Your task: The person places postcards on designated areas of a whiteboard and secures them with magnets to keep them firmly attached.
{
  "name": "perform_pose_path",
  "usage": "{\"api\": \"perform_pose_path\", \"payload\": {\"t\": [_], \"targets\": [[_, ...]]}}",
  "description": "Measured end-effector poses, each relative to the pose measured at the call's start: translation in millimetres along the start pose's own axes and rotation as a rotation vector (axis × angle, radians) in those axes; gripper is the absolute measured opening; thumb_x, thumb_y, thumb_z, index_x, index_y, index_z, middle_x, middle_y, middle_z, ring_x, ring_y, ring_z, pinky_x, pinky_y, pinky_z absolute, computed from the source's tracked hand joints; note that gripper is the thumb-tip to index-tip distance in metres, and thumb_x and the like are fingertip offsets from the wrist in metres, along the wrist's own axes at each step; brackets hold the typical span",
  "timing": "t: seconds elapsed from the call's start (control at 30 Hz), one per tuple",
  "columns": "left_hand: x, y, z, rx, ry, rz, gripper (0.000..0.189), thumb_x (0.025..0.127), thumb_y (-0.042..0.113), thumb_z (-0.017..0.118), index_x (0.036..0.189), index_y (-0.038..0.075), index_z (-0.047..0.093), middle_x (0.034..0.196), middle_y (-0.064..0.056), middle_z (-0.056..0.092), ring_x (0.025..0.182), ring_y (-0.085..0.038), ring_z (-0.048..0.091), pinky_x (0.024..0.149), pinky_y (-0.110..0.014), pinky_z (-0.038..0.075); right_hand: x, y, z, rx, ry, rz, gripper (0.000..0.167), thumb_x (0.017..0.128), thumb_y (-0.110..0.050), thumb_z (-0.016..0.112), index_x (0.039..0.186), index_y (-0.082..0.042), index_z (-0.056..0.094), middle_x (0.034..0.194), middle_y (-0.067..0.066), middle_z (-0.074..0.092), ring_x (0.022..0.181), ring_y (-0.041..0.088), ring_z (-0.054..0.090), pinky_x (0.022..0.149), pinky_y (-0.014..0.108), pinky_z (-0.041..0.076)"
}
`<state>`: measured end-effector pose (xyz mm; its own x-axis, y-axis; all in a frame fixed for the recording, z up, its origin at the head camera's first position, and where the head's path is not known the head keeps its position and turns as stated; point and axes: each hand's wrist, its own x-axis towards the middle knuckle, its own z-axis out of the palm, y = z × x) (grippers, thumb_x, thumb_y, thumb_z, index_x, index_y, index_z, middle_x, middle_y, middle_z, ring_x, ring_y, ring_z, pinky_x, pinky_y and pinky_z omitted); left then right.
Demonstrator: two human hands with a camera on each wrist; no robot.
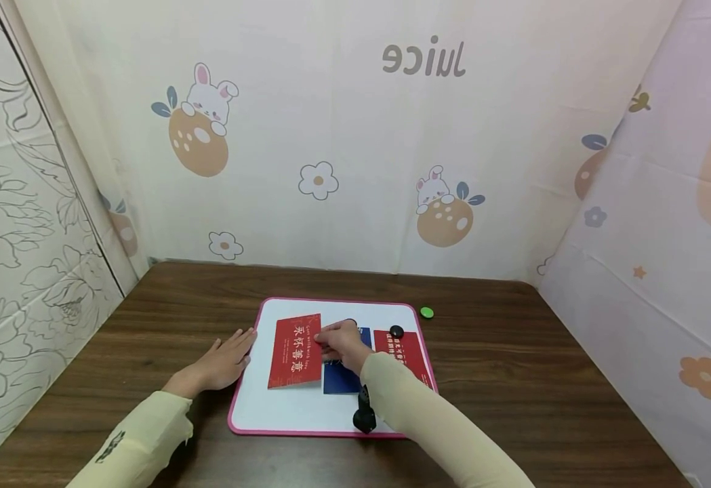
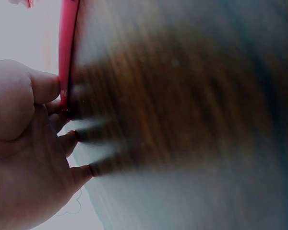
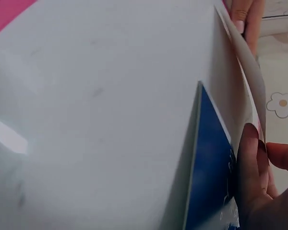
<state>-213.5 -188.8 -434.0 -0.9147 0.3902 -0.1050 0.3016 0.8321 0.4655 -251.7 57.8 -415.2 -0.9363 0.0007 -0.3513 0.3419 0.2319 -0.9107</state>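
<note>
A whiteboard (image 1: 306,413) with a pink rim lies on the table. My right hand (image 1: 344,339) pinches the right edge of a red card (image 1: 288,356) with white writing over the board's left part. In the right wrist view, thumb and fingers hold that card's edge, and the card stands tilted off the board. Beside it is a blue card (image 1: 339,379), partly covered by the right hand. Another red card (image 1: 413,349) sits at the right under a black round magnet (image 1: 396,331). My left hand (image 1: 221,359) rests with extended fingers at the board's left rim (image 2: 66,48).
A green round magnet (image 1: 426,312) lies just off the board's upper right corner. A dark round piece (image 1: 351,320) shows behind the right hand. The brown wooden table (image 1: 514,379) extends around the board, with a printed curtain (image 1: 355,224) behind it.
</note>
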Motion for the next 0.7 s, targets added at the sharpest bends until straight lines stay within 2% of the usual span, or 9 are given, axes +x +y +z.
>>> {"api": "perform_pose_path", "payload": {"t": [0.2, 0.3, 0.43, 0.7], "targets": [[0.4, 0.2, -0.7, -0.002, -0.001, 0.004, 0.057, 0.098, 0.013, 0.047, 0.147, -0.006, 0.025, 0.151, -0.027, 0.023, 0.14, -0.046, 0.013, 0.105, -0.068, 0.006, -1.9, 3, 4, -0.171, 0.032, -0.132, 0.015, 0.089, -0.01, 0.067, 0.098, 0.002, 0.061, 0.076, 0.011, 0.064, 0.055, 0.015, 0.064, 0.051, 0.026, 0.053], [0.5, 0.5, -1.2, -0.002, -0.001, 0.01, 0.057, 0.098, 0.014, 0.048, 0.147, -0.007, 0.026, 0.151, -0.028, 0.023, 0.139, -0.047, 0.014, 0.104, -0.069, 0.006, -2.2, 3, 6, -0.241, 0.039, -0.169, 0.015, 0.09, -0.01, 0.067, 0.096, 0.002, 0.062, 0.074, 0.01, 0.062, 0.053, 0.016, 0.063, 0.049, 0.025, 0.052], [0.3, 1.1, -1.9, 0.001, -0.002, 0.009, 0.057, 0.098, 0.014, 0.048, 0.147, -0.007, 0.026, 0.151, -0.028, 0.023, 0.139, -0.046, 0.014, 0.104, -0.069, 0.007, -2.9, 2, 8, -0.317, 0.046, -0.195, 0.016, 0.09, -0.01, 0.066, 0.096, 0.004, 0.062, 0.071, 0.009, 0.062, 0.052, 0.017, 0.064, 0.048, 0.025, 0.051], [-0.6, 3.1, -3.1, -0.001, 0.0, 0.007, 0.058, 0.098, 0.015, 0.049, 0.147, -0.006, 0.027, 0.151, -0.027, 0.024, 0.139, -0.046, 0.014, 0.104, -0.069, 0.007, -3.5, 3, 14, -0.48, 0.079, -0.218, 0.03, 0.09, -0.014, 0.066, 0.112, 0.005, 0.058, 0.067, 0.007, 0.057, 0.046, 0.015, 0.059, 0.046, 0.019, 0.047]]}}
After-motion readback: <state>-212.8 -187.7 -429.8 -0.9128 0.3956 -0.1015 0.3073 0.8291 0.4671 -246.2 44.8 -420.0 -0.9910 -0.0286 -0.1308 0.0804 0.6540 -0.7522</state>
